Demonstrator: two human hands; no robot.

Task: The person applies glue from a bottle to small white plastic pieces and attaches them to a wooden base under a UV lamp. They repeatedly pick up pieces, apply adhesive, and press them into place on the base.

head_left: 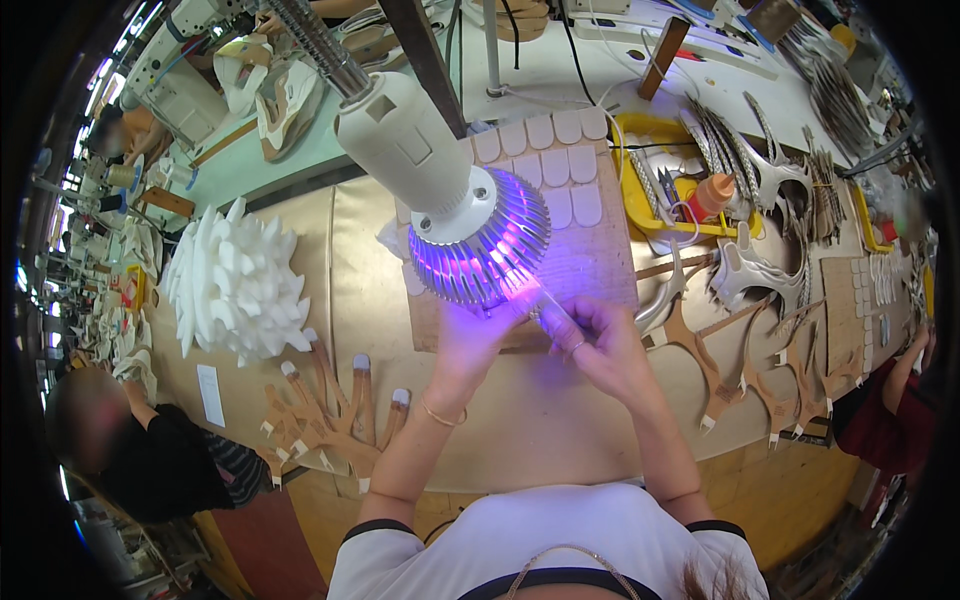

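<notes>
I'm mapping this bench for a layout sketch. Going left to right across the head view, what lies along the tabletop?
White foam pieces pile → tan cutouts fan → left hand → right hand → yellow tray → brown cutouts.

A small white rectangular paper slip (210,395) lies flat on the desk (540,420), well left of the left grip (470,340).

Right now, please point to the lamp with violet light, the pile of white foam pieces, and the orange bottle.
lamp (478,240): head view, on its finned metal head.
white foam pieces (237,283): head view, middle of the pile.
orange bottle (711,194): head view, on its body.
</notes>
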